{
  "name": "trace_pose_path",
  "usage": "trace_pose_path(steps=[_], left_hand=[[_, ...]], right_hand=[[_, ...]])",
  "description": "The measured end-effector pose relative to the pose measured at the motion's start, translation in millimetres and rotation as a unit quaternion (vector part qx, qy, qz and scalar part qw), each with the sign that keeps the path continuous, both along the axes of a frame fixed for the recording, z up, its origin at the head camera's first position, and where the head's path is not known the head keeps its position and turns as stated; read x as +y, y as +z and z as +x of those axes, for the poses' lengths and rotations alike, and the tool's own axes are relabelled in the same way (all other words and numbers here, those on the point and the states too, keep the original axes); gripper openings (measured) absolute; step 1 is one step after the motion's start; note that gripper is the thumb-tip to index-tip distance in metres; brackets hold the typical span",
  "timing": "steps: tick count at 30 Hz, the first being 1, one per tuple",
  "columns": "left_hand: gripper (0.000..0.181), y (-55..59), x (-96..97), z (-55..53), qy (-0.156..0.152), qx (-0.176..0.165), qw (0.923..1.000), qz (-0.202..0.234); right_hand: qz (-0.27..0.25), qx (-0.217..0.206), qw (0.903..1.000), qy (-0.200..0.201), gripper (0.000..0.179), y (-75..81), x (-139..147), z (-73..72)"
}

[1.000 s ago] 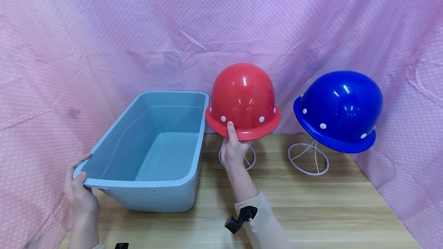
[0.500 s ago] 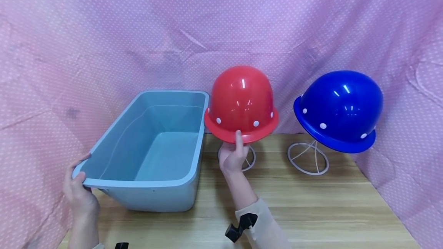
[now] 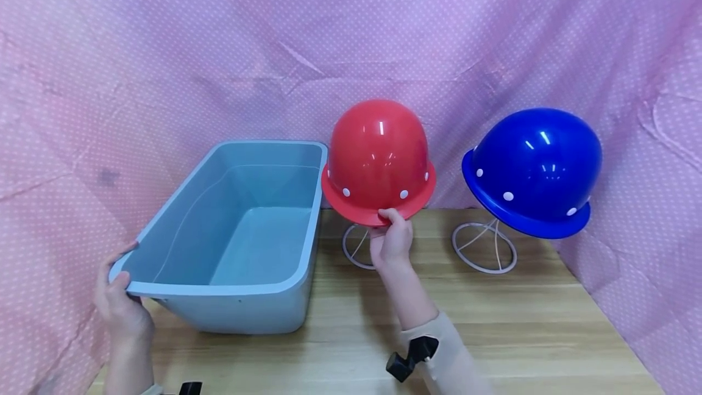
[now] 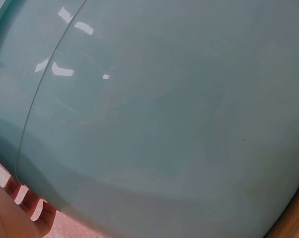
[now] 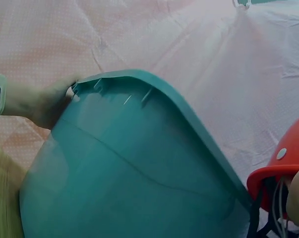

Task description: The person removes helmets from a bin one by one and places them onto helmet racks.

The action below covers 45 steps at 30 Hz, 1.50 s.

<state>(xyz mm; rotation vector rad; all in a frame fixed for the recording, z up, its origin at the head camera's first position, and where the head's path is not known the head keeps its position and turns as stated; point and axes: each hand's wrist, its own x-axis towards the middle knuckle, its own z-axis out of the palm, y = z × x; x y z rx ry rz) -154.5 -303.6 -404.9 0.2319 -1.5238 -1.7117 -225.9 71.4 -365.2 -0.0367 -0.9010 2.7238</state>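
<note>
My left hand grips the near left corner of a blue-grey plastic tub, thumb over the rim. In the left wrist view the hand's fingers show beside the tub's wall. A red hard hat sits over a white wire stand, right beside the tub. My right hand holds the hat's front brim from below, thumb on top; its other fingers are mostly hidden under the brim. In the right wrist view dark straps hang under the red hat, next to the tub's rim.
A blue hard hat leans on another white wire stand at the right. Everything stands on a wood-grain table. Pink dotted cloth hangs behind and at both sides.
My right hand has shifted its hold to the right along the red hat's brim. The red hat has turned slightly and moved a little to the left. My left hand keeps its grip.
</note>
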Motion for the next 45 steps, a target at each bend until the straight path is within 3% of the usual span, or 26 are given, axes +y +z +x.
trace_pose_path(steps=[5, 13, 17, 19, 21, 25, 31, 35, 38, 45], left_hand=[[0.053, 0.5, -0.5, 0.4, -0.001, -0.008, 1.0, 0.005], [0.053, -0.4, -1.8, 0.0, 0.001, -0.021, 0.9997, -0.008], [0.052, 1.5, -12.2, 0.9, -0.012, -0.037, 0.9984, -0.041], [0.05, 4.4, -20.4, 2.5, -0.012, -0.043, 0.9948, -0.091], [0.047, 7.8, -28.5, 4.6, -0.014, -0.038, 0.9876, -0.152], [0.038, 16.5, -36.7, 10.1, 0.026, -0.03, 0.9595, -0.279], [0.041, 30.9, -25.9, 15.2, 0.092, -0.026, 0.9189, -0.383], [0.042, 34.3, -17.4, 12.4, 0.098, -0.012, 0.9028, -0.419], [0.042, 32.8, -14.7, 10.8, 0.1, -0.004, 0.9018, -0.42], [0.039, 28.5, -10.9, 11.5, 0.111, 0.009, 0.9166, -0.384]], right_hand=[[0.027, -0.035, 0.9979, 0.047, 0.054, 6.8, 12.2, 2.4], [0.048, -0.045, 0.9944, 0.082, 0.056, 7.5, 21.7, 2.1], [0.064, -0.045, 0.9924, 0.095, 0.059, 8.0, 24.4, 3.4], [0.073, -0.044, 0.9912, 0.101, 0.054, 8.0, 25.1, 4.2], [0.08, -0.044, 0.9904, 0.104, 0.046, 7.5, 26.0, 4.2], [0.088, -0.043, 0.9891, 0.11, 0.028, 7.2, 28.6, 4.3], [0.097, -0.016, 0.9886, 0.114, 0.033, 7.6, 32.0, 1.7], [0.092, -0.018, 0.9907, 0.099, 0.04, 7.1, 32.7, 0.7], [0.078, -0.023, 0.9921, 0.096, 0.039, 5.9, 35.7, 0.1], [0.057, -0.016, 0.994, 0.092, 0.033, 4.3, 48.0, -3.2]])
